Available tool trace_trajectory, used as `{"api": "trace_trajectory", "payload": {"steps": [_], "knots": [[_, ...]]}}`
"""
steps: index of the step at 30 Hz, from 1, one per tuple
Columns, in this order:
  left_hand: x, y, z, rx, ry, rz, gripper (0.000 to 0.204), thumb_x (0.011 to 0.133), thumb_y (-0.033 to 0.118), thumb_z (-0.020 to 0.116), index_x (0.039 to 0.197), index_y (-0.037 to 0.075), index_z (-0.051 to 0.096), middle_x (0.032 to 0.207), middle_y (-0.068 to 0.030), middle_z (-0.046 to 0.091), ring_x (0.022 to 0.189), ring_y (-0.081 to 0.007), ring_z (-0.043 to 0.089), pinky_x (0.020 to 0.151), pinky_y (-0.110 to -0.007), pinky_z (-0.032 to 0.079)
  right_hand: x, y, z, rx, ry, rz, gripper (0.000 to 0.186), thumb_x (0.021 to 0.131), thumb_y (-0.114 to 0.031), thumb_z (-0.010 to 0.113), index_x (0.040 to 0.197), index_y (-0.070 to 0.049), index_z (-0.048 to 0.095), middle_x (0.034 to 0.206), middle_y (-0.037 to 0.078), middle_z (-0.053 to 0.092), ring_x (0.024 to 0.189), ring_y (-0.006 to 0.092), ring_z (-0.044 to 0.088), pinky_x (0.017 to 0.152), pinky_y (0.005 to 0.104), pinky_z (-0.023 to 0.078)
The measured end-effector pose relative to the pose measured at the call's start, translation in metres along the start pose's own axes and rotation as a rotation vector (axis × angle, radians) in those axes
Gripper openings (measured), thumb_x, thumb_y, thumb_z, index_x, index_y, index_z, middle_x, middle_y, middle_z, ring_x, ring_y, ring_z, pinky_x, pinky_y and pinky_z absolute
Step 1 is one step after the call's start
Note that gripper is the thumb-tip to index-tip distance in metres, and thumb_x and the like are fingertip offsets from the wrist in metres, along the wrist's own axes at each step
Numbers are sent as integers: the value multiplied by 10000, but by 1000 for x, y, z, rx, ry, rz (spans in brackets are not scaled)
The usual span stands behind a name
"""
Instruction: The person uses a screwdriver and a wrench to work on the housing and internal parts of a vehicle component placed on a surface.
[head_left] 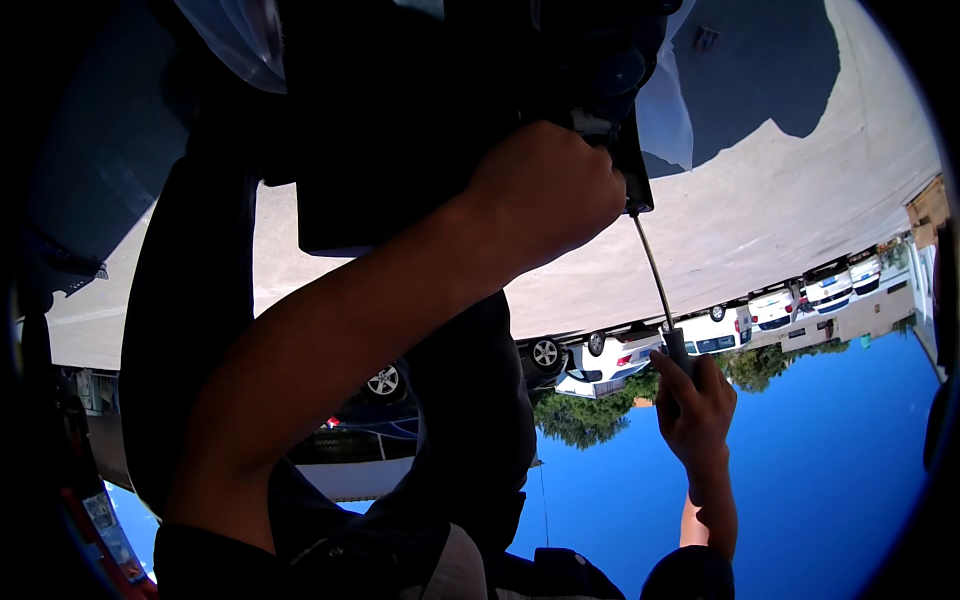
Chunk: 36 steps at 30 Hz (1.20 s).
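Note:
My right hand (695,405) is closed around the dark grey handle of a screwdriver (655,270). The long thin shaft runs up from the handle, and its tip meets the lower corner of a black part (632,165). Beside that corner, my left hand (555,185) is curled into a fist against the dark piece; whatever lies inside its fingers is hidden. Deep shadow covers most of the black assembly above the left hand, so its kind cannot be made out. A pale fitting (592,125) shows just above the left knuckles.
The surroundings appear upside down, with pale pavement (780,210) above and blue sky below. Several parked white cars (620,360) line the pavement's edge, with green trees (585,415) beyond. Translucent plastic sheeting (665,110) hangs by the black assembly. Cardboard boxes (928,210) sit at far right.

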<state>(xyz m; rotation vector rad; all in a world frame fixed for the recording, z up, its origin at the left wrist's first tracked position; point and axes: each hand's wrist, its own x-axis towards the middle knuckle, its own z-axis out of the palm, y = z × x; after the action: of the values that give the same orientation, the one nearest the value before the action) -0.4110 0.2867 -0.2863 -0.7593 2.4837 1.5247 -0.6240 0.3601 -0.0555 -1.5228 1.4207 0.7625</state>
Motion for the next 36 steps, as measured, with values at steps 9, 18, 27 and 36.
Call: {"api": "trace_trajectory", "payload": {"steps": [9, 18, 27, 36], "knots": [[7, 8, -10, -70, -82, -96, 127, 822, 111, 710, 698, 93, 692, 615, -68, 681, 561, -188, 696, 484, -325, 552, 2, -4, -1, 240, 14, 102, 279, 811, -16, 706, 1069, -122, 717, 732, 53, 445, 571, 193, 480, 483, 345, 372], [3, 11, -16, -96, -112, -161, 137, 812, 108, 715, 676, 105, 706, 576, -64, 665, 530, -172, 683, 462, -292, 521, -21, 0, 27, 1684, 98, 638, 419, 872, -55, 692, 1279, -100, 602, 849, 79, 565, 623, 120, 495, 501, 275, 373], [-7, 16, -5, -55, -84, -203, 135, 828, 120, 707, 703, 106, 659, 599, -46, 664, 538, -169, 682, 464, -297, 517, -1, 3, 2, -41, 36, -80, 410, 798, -10, 725, 1185, -143, 706, 800, 63, 546, 619, 215, 532, 502, 354, 419], [-10, 14, 14, -126, -55, -225, 124, 856, 143, 685, 746, 96, 651, 679, -54, 675, 582, -165, 684, 485, -307, 525, -25, -5, 25, 1933, 181, 664, 432, 907, -143, 693, 1309, -139, 537, 757, 21, 485, 610, 102, 469, 486, 253, 336]]}}
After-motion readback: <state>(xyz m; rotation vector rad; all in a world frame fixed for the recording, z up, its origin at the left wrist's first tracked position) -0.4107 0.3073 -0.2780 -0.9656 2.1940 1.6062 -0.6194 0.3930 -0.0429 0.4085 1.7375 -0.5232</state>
